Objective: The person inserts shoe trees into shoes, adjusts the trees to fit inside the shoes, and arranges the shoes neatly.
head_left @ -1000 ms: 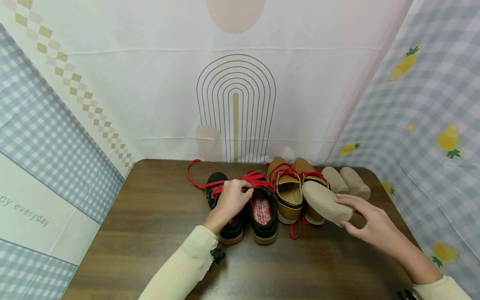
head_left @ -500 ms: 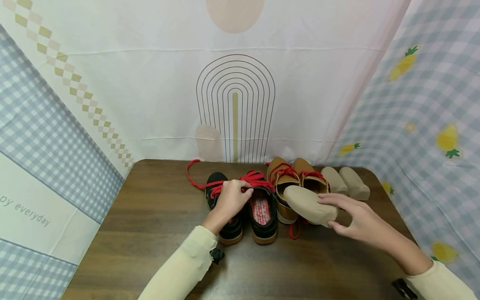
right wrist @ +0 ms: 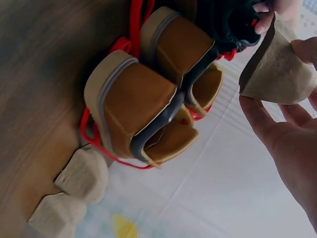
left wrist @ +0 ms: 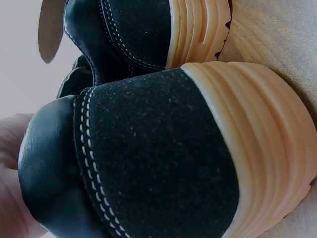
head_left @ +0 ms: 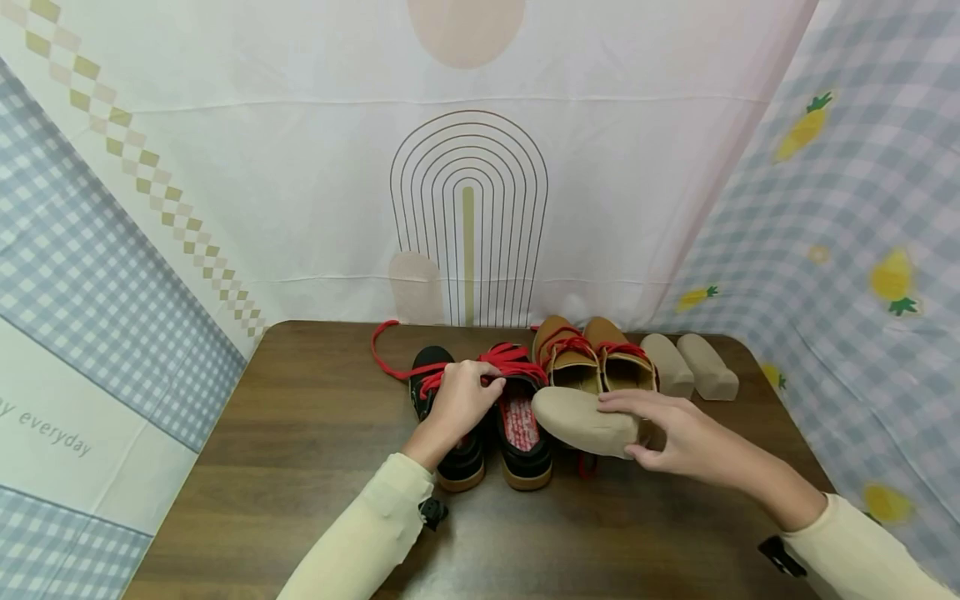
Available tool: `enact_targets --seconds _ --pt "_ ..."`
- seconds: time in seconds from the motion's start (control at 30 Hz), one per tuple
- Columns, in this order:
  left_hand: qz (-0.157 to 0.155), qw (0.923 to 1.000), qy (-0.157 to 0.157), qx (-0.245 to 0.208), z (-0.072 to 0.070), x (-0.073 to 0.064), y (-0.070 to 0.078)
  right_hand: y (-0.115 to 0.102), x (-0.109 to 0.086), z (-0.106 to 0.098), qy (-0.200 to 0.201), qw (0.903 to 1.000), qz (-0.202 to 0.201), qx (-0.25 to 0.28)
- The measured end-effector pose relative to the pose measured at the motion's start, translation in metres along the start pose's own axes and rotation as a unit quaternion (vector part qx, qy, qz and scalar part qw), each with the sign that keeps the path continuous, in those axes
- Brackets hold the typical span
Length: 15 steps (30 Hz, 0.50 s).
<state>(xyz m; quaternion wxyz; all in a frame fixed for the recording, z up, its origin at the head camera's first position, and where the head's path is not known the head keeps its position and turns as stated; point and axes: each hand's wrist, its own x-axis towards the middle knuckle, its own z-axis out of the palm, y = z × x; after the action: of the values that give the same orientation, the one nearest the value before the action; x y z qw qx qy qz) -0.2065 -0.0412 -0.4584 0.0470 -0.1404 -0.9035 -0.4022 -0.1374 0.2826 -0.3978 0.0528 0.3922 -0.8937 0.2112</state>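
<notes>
Two black shoes with red laces stand side by side at the middle of the table. My left hand reaches over the left black shoe and pinches the right black shoe at its tongue, below the laces. The left wrist view shows a dark heel with white stitching and a tan sole; the fingertips are hidden there. My right hand grips the blunt end of a beige shoe insert between thumb and fingers. Its rounded tip overlaps the right black shoe's opening edge. The right wrist view shows the insert raised.
Two brown shoes with red laces stand just right of the black pair, partly covered by the held insert. Beyond them two more beige inserts lie on the wooden table. A patterned cloth hangs behind the table's back edge.
My right hand has carried the beige shoe insert leftward, from over the right brown shoe to the edge of the right black shoe. The left hand has stayed at the tongue.
</notes>
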Motion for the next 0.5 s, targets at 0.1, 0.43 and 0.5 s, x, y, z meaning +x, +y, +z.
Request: enact_targets --seconds 0.1,0.43,0.5 --pt "0.002 1.0 0.0 0.001 0.0 0.0 0.0 -0.004 0.004 0.001 -0.013 0.9999 -0.003 0.003" --pt "-0.006 1.0 0.0 0.005 0.0 0.0 0.002 -0.013 0.021 0.004 -0.087 0.9939 0.042 0.053" --pt "-0.007 1.0 -0.001 0.005 0.0 0.0 0.002 -0.015 0.024 0.004 -0.1 0.9918 0.046 0.064"
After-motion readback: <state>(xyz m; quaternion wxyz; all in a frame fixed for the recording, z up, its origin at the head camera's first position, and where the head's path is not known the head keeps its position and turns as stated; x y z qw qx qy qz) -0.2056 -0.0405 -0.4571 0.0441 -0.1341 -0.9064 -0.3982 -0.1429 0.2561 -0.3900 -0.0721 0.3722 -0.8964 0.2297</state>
